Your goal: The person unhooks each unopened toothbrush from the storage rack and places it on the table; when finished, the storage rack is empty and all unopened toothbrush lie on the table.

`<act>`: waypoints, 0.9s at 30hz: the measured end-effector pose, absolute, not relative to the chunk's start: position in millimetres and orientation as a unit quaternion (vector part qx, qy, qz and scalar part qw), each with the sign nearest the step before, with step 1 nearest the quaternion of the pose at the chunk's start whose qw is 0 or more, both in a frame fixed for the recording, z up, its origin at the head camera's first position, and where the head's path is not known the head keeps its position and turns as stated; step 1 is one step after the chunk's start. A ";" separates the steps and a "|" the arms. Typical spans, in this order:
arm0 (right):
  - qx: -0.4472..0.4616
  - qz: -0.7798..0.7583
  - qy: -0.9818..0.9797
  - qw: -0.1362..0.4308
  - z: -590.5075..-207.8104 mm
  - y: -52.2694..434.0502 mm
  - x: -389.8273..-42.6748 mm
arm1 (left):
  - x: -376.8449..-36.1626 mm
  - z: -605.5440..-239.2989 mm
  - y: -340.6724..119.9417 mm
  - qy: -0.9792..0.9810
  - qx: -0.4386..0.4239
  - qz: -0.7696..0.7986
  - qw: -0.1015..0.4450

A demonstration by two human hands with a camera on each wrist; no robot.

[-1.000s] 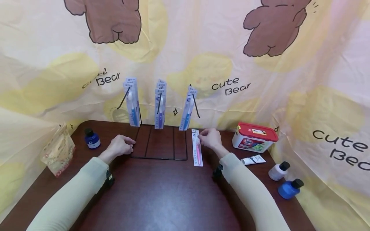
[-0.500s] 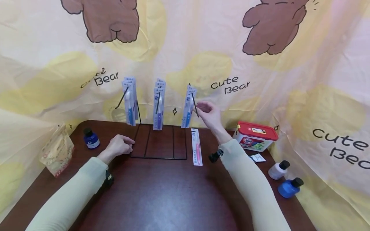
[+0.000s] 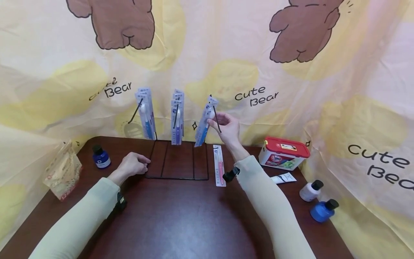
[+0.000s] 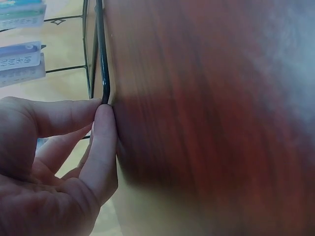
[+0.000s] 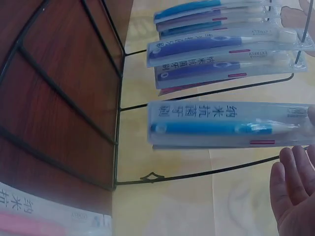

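Note:
At the front left corner of a black wire rack (image 3: 181,178), my left hand (image 3: 132,165) pinches the wire between thumb and fingertip; the left wrist view shows this grip up close. My right hand (image 3: 229,129) is raised to the rack's right hook, its thumb over the upper part of a blue packaged toothbrush (image 3: 203,132) that hangs there tilted. In the right wrist view its other fingers (image 5: 294,172) show beside the pack. Purple packaged toothbrushes (image 3: 176,131) hang from the middle hook, blue ones (image 3: 147,124) from the left. A pink packaged toothbrush (image 3: 219,169) lies right of the rack.
On the right stand a red-lidded tub (image 3: 284,153), a white tube (image 3: 284,178), a white bottle (image 3: 310,191) and a blue bottle (image 3: 323,211). A dark blue bottle (image 3: 101,157) and a patterned bag (image 3: 64,172) are at the left. A printed curtain (image 3: 207,43) hangs behind.
My right hand has risen from the pink packaged toothbrush on the table to the right hook's blue pack, which now tilts. The left hand stays on the rack.

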State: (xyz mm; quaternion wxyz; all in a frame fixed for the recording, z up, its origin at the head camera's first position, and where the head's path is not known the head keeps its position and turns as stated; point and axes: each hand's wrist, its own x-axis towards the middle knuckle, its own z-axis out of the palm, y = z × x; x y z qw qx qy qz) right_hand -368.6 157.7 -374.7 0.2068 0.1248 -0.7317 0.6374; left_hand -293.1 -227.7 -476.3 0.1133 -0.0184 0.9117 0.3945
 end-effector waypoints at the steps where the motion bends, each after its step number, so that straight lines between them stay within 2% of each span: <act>1: 0.125 0.638 -0.731 0.207 -375.3 157.3 -368.7 | -293.1 -476.1 -227.9 0.911 -0.020 0.395 0.117; 9: 0.119 0.635 -0.737 0.199 -378.6 153.4 -367.6 | -296.2 -475.2 -229.7 0.907 -0.029 0.399 0.130; 18: 0.098 0.625 -0.740 0.228 -382.5 156.7 -364.0 | -296.1 -478.6 -227.6 0.907 -0.026 0.401 0.122; 27: 0.114 0.658 -0.707 0.231 -378.2 170.0 -360.3 | -294.4 -477.3 -227.8 0.898 -0.025 0.422 0.118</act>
